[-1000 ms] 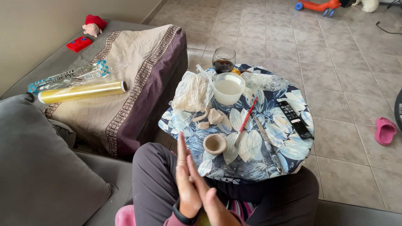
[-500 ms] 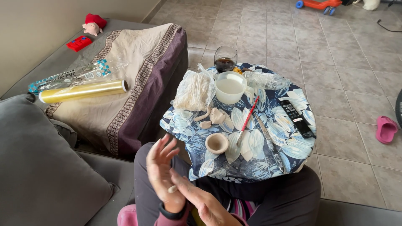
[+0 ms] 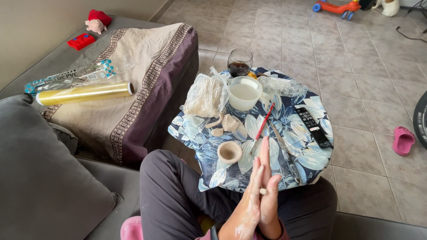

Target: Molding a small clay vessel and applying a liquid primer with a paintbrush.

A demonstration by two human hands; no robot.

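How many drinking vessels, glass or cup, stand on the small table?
2. A stemless glass of dark liquid stands at the far edge; a white cup of pale liquid stands just in front of it. The plastic bag may hide more.

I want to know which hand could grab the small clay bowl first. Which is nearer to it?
Left, narrowly. The left hand is pressed palm to palm against the right hand, and the small clay bowl sits up and left of both, on the left hand's side.
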